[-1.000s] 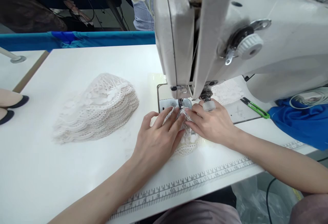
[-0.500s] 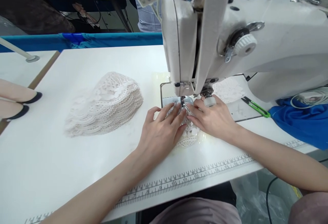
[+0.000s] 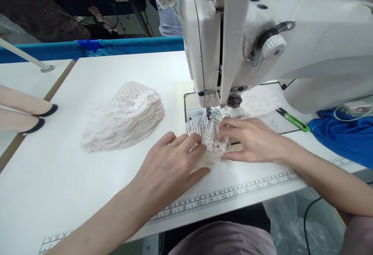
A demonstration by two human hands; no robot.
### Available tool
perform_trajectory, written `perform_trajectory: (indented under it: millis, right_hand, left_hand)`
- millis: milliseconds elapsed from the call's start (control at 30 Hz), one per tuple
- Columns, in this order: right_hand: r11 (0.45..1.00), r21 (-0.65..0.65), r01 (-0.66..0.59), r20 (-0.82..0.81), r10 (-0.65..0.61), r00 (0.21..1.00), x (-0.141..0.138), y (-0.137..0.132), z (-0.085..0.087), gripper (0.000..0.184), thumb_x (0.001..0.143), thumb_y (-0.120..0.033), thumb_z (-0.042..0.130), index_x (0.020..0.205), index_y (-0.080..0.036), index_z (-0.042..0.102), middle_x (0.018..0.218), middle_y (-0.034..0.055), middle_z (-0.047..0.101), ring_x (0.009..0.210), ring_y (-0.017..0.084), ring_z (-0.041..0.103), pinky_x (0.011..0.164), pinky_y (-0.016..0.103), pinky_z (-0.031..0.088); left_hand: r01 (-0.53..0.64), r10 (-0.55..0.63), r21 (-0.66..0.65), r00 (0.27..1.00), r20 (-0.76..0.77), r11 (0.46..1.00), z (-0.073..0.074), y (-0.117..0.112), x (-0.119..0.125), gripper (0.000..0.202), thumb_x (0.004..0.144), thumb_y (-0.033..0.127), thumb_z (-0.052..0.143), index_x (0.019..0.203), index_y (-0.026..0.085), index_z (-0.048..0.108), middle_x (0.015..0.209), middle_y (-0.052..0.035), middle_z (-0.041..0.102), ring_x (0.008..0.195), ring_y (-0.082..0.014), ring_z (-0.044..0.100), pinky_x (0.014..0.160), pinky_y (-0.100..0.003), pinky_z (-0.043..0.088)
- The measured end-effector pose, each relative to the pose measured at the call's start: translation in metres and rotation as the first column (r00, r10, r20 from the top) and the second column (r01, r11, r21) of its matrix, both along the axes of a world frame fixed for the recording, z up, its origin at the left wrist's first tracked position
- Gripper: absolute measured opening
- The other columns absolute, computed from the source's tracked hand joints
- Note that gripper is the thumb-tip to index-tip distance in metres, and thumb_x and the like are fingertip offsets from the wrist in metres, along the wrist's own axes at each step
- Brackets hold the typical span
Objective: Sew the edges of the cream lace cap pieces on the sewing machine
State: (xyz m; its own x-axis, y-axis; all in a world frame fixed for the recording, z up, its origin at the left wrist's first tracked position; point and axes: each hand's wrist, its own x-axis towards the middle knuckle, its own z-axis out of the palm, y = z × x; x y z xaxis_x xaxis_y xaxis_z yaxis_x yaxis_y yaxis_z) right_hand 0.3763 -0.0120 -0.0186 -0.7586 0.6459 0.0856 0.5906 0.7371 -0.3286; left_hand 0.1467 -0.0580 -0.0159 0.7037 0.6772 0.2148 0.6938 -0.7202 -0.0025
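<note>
A piece of white lace [image 3: 214, 134] lies under the sewing machine's needle and presser foot [image 3: 208, 113]. My left hand [image 3: 175, 161] rests at its near left edge, bent fingertips touching the lace and thumb stretched apart on the tabletop. From the right, my right hand [image 3: 250, 138] has its fingers curled on the lace edge, thumb lower down; the exact grip is partly hidden. To the left sits a heap of stacked lace pieces [image 3: 128, 117]. Another lace piece [image 3: 259, 101] lies flat behind the needle area, partly covered by the machine.
The sewing machine [image 3: 271, 49] overhangs the right side of the white table [image 3: 101, 192]. Green thread snips [image 3: 294, 119] and blue cloth [image 3: 344, 134] lie at the right. At the left edge are two leg-like forms with black tips [image 3: 35, 113]. Other people are beyond the table.
Both hands have drawn back from the needle toward the table's front edge, uncovering more of the lace. My left hand slid down and left; my right hand turned and came nearer.
</note>
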Motion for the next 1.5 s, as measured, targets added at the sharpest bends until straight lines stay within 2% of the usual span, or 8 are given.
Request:
perform_trajectory:
  millis: [167, 367, 500, 700, 900, 1233, 1367, 1500]
  right_hand:
    - [0.989, -0.149, -0.011, -0.029, 0.007, 1.000, 0.001, 0.001, 0.004, 0.010, 0.093, -0.022, 0.055, 0.085, -0.020, 0.062, 0.093, -0.0010, 0.062, 0.075, 0.011, 0.057, 0.059, 0.024, 0.036]
    - [0.946, -0.302, 0.121, -0.203, -0.187, 0.961, -0.002, -0.002, 0.001, 0.014, 0.093, -0.016, 0.051, 0.082, -0.018, 0.059, 0.074, -0.0032, 0.061, 0.056, 0.007, 0.055, 0.055, 0.021, 0.039]
    - [0.914, -0.391, 0.111, -0.267, -0.228, 0.936, -0.001, -0.004, 0.002, 0.017, 0.095, -0.016, 0.046, 0.084, -0.017, 0.059, 0.077, -0.0024, 0.063, 0.056, 0.006, 0.060, 0.052, 0.019, 0.042]
    - [0.994, -0.057, 0.091, -0.121, -0.097, 0.988, -0.006, -0.003, -0.003, 0.018, 0.085, -0.018, 0.061, 0.103, -0.016, 0.066, 0.093, 0.0033, 0.066, 0.071, 0.012, 0.061, 0.057, 0.023, 0.043]
    - [0.925, 0.289, 0.246, -0.226, -0.183, 0.957, -0.005, 0.001, -0.019, 0.026, 0.096, -0.023, 0.047, 0.103, -0.023, 0.072, 0.092, 0.0015, 0.070, 0.062, 0.009, 0.058, 0.047, 0.021, 0.030]
    - [0.930, 0.175, 0.323, -0.285, -0.266, 0.921, -0.010, 0.005, -0.017, 0.023, 0.093, -0.025, 0.052, 0.094, -0.024, 0.075, 0.068, -0.0036, 0.069, 0.055, 0.008, 0.055, 0.048, 0.021, 0.027]
    - [0.961, 0.141, 0.236, -0.244, -0.198, 0.949, -0.008, 0.002, -0.015, 0.022, 0.091, -0.024, 0.052, 0.091, -0.022, 0.074, 0.078, -0.0020, 0.072, 0.065, 0.011, 0.060, 0.054, 0.023, 0.033]
    - [0.947, 0.320, 0.035, -0.150, 0.014, 0.989, -0.006, -0.001, -0.014, 0.020, 0.088, -0.018, 0.054, 0.081, -0.020, 0.073, 0.096, 0.0000, 0.075, 0.092, 0.019, 0.062, 0.073, 0.032, 0.041]
  left_hand:
    - [-0.021, 0.021, 0.002, 0.999, 0.034, 1.000, -0.009, -0.009, -0.002, 0.024, 0.094, 0.010, 0.039, 0.094, 0.016, 0.062, 0.096, -0.0039, 0.068, 0.054, -0.0123, 0.055, 0.050, -0.028, 0.039]
    - [-0.164, 0.258, -0.356, 0.938, 0.233, 0.920, -0.004, -0.008, 0.006, 0.023, 0.095, 0.033, 0.046, 0.111, 0.018, 0.053, 0.087, -0.0008, 0.070, 0.047, -0.0107, 0.057, 0.043, -0.023, 0.040]
    - [-0.202, 0.235, -0.230, 0.963, 0.128, 0.952, -0.007, -0.007, 0.008, 0.022, 0.094, 0.023, 0.042, 0.107, 0.017, 0.058, 0.096, -0.0046, 0.070, 0.045, -0.0115, 0.056, 0.038, -0.025, 0.032]
    - [-0.166, 0.254, -0.356, 0.943, 0.216, 0.920, 0.006, 0.013, 0.003, 0.028, 0.095, 0.024, 0.036, 0.098, 0.018, 0.063, 0.080, -0.0021, 0.069, 0.060, -0.0148, 0.063, 0.049, -0.024, 0.043]
    - [-0.118, 0.276, -0.583, 0.942, 0.191, 0.804, 0.009, 0.047, 0.010, 0.027, 0.090, 0.037, 0.052, 0.108, 0.022, 0.066, 0.066, 0.0020, 0.065, 0.049, -0.0122, 0.058, 0.047, -0.023, 0.041]
    - [0.060, 0.178, -0.620, 0.932, 0.315, 0.782, 0.009, 0.069, 0.004, 0.050, 0.093, 0.050, 0.043, 0.055, 0.019, 0.056, 0.056, 0.0010, 0.042, 0.048, -0.0090, 0.039, 0.044, -0.024, 0.032]
    - [0.093, 0.089, -0.530, 0.947, 0.308, 0.843, 0.003, 0.058, 0.004, 0.046, 0.095, 0.039, 0.043, 0.057, 0.019, 0.061, 0.060, -0.0001, 0.047, 0.050, -0.0093, 0.043, 0.048, -0.025, 0.036]
    - [0.062, -0.057, -0.029, 0.988, 0.142, 0.998, -0.011, 0.033, 0.005, 0.030, 0.094, 0.028, 0.047, 0.080, 0.022, 0.072, 0.076, -0.0048, 0.065, 0.069, -0.0184, 0.058, 0.065, -0.035, 0.042]
